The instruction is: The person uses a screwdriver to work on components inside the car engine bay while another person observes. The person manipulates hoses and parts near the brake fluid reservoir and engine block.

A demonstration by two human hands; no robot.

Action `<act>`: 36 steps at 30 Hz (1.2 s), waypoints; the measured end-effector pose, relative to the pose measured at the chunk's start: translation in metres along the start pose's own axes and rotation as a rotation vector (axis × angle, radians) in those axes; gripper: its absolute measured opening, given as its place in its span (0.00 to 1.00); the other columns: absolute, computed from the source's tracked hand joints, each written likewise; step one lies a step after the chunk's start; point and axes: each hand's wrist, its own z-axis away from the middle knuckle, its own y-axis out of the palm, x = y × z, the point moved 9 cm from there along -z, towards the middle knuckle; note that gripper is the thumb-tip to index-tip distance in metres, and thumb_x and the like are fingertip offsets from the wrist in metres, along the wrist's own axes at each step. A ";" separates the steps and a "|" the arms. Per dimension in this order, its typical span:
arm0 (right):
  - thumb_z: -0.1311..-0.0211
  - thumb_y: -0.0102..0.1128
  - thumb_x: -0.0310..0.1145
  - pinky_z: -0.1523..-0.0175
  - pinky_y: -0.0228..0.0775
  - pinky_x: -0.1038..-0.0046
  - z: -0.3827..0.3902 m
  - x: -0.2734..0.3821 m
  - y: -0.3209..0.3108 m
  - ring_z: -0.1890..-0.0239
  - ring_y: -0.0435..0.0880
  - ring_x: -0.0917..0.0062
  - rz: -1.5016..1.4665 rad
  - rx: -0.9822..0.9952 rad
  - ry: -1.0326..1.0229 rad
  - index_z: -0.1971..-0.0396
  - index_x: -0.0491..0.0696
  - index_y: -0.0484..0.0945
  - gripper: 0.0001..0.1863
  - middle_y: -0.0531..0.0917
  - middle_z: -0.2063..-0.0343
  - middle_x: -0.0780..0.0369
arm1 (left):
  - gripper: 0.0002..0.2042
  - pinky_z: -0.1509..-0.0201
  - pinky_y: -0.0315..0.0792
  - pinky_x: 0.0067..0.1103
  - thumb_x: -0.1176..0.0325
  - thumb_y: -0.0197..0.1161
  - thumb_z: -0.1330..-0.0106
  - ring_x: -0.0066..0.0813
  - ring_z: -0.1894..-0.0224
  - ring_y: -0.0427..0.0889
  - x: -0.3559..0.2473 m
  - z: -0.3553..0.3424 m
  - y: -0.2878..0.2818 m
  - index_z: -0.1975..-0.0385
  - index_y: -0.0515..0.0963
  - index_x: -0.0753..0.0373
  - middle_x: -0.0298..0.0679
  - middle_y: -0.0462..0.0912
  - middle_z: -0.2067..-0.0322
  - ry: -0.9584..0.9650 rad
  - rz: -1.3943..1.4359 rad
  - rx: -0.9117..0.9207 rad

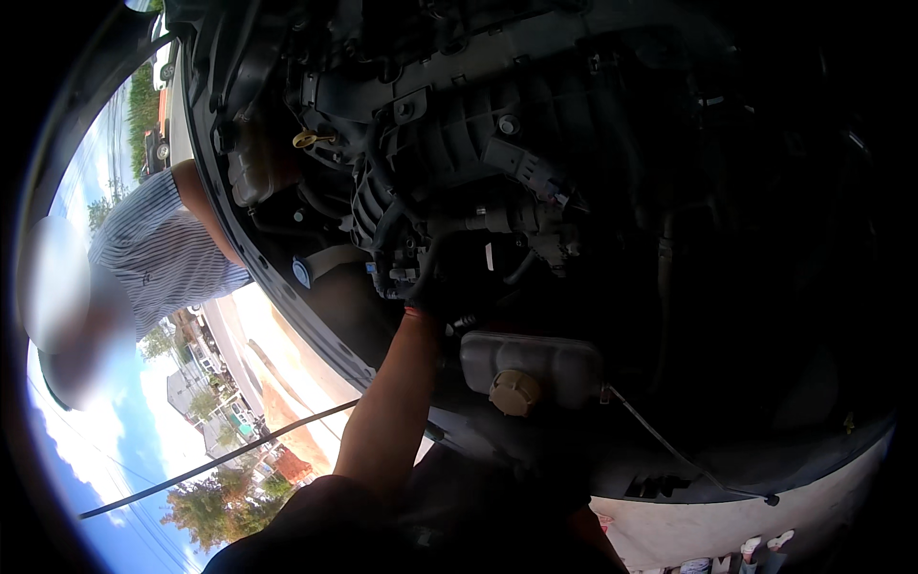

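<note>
Left hand (418, 293) in shadow at near side of engine (459, 110), spread or pinching too dark to tell, right hand hidden, reservoir (566, 368) with 1 tan cap (516, 393) right of left forearm (387, 397)

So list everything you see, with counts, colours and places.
Engine: 1, black, top centre
Dipstick handle: 1, yellow, upper left
Near fluid tank: 1, translucent grey, below centre
Screw cap: 1, tan, on near tank
Far fluid tank: 1, brownish, upper left
Filler cap: 1, pale blue, left of centre
Straight rod: 1, dark, lower left
Ball-ended rod: 1, grey, lower right
Person in striped shirt: 1, blue-grey, left
Vehicles: at least 2, white and orange, upper left
Trees: several, green, left
Shoes: 2, white, bottom right
Band: 1, reddish, left wrist
Left forearm: 1, bare, lower centre
Left hand: 1, deeply shadowed, centre
Right hand: not in view
</note>
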 end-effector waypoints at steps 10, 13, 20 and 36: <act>0.43 0.69 0.43 0.62 0.78 0.47 -0.015 -0.018 -0.011 0.64 0.84 0.56 -0.284 0.381 0.420 0.51 0.55 0.79 0.20 0.83 0.59 0.58 | 0.22 0.30 0.63 0.33 0.53 0.53 0.29 0.36 0.34 0.69 0.004 -0.013 -0.006 0.38 0.72 0.52 0.37 0.74 0.38 -0.121 0.098 0.047; 0.39 0.64 0.39 0.63 0.79 0.51 -0.036 -0.006 -0.041 0.68 0.84 0.59 -0.107 0.225 0.178 0.55 0.55 0.81 0.13 0.83 0.65 0.59 | 0.22 0.30 0.63 0.33 0.53 0.53 0.29 0.36 0.34 0.69 0.015 -0.008 -0.011 0.38 0.72 0.52 0.37 0.74 0.38 -0.175 0.083 0.062; 0.38 0.63 0.42 0.64 0.80 0.57 -0.035 0.007 -0.054 0.70 0.85 0.61 0.212 0.070 0.044 0.64 0.56 0.86 0.09 0.85 0.63 0.59 | 0.22 0.30 0.63 0.33 0.53 0.53 0.29 0.36 0.34 0.70 0.030 -0.020 -0.026 0.38 0.72 0.51 0.36 0.75 0.39 -0.198 0.043 0.115; 0.39 0.64 0.44 0.64 0.80 0.56 -0.053 -0.010 -0.051 0.69 0.86 0.60 -0.123 0.119 0.242 0.61 0.56 0.85 0.11 0.86 0.62 0.58 | 0.22 0.30 0.63 0.33 0.52 0.53 0.29 0.36 0.35 0.70 0.117 -0.063 -0.063 0.38 0.72 0.50 0.35 0.75 0.39 -0.274 -0.157 0.306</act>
